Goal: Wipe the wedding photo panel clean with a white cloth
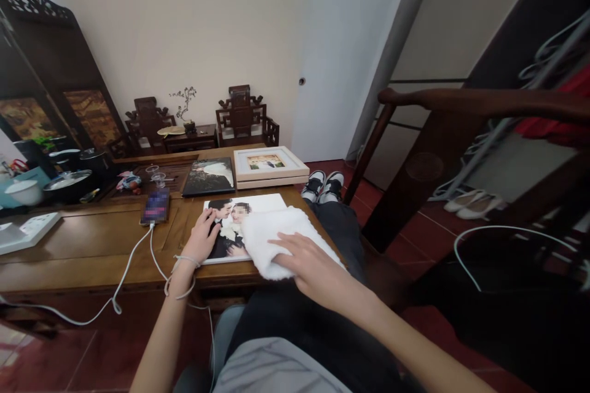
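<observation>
A white-edged wedding photo panel (224, 230) lies face up at the near edge of the wooden table. My left hand (203, 236) rests on its left side, fingers stretched out and flat, holding nothing. On the panel's right part is a fluffy white cloth (276, 230), which covers that side of the picture and hangs past the near edge. My right hand (299, 258) grips the cloth, some fingers on top and others hidden in its fold.
Behind the panel lie a dark photo panel (209, 176) and stacked white frames (271, 163). A phone (155, 206) with a white cable (133, 252) sits left, near a power strip (34, 230). A wooden chair (428, 135) stands at right.
</observation>
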### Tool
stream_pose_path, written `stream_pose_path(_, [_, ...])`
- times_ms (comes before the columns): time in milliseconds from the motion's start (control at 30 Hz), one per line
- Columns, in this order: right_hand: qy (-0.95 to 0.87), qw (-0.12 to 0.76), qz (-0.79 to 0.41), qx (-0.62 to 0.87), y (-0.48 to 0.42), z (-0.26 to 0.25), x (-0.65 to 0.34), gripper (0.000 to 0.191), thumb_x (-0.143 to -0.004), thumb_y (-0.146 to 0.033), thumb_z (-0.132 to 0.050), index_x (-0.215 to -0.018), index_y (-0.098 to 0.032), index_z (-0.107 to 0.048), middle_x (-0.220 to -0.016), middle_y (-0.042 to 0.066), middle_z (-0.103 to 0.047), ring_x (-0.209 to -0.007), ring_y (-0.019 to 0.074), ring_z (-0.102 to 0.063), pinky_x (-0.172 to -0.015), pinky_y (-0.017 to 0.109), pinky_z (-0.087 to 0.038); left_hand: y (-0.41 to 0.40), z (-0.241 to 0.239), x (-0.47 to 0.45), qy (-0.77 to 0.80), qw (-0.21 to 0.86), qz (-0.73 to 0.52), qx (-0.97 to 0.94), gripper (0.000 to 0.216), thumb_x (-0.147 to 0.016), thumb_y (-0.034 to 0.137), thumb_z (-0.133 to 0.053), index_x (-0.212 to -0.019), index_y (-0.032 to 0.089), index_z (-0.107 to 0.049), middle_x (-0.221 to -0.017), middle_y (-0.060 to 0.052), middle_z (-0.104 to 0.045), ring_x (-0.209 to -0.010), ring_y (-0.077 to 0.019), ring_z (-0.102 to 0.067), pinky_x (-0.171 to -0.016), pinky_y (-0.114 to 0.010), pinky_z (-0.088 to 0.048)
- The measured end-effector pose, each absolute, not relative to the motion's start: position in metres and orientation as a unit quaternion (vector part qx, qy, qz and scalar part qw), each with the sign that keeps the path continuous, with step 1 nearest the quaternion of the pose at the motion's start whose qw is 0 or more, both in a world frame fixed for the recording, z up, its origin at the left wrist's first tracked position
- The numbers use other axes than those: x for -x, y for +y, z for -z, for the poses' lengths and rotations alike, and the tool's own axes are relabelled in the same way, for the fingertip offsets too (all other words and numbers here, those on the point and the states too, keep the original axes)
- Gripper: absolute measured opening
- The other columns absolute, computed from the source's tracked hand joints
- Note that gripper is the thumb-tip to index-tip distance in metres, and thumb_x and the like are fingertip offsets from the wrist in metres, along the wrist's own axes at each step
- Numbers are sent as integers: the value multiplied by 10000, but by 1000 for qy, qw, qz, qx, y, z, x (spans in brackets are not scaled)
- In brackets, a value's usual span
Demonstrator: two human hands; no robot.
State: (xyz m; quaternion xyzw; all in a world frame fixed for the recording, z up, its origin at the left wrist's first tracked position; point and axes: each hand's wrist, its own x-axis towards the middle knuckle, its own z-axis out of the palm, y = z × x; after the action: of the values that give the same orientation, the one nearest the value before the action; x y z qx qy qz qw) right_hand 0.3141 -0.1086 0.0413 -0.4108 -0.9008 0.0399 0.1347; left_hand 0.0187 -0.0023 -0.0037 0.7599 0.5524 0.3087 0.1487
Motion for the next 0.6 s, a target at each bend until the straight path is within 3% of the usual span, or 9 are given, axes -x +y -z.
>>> stream_pose_path(233, [-902,162,-45,396,-71,-41,-325,689,-654,49,-396,-1229,-188,-691,-1357,135,-594,-1372,301,-462,-1138,507,-385,-2,4,-19,560,155,-293,-759,504,-970,379,-429,-1424,173,-509,-1569,-156,-404,-1502,-279,-298,-1229,-494,-250])
stream_pose_path(367, [-894,170,-36,413,-18,-44,-321,632,-664,36,-410,-1193,-147,-703,-1259,156,-634,-1229,298,-557,-1050,442,-448,-2,4,-19,558,157,-290,-761,490,-972,371,-437,-1420,188,-513,-1566,-144,-411,-1503,-268,-296,-1233,-484,-242])
stream_pose_path(600, [-881,179,-19,438,16,-46,-312,608,-712,39,-412,-1226,-142,-681,-1195,136,-656,-1150,268,-576,-1011,379,-438,-2,2,-21,568,163,-281,-756,523,-972,380,-434,-1430,138,-504,-1582,-165,-381,-1504,-278,-294,-1236,-468,-244])
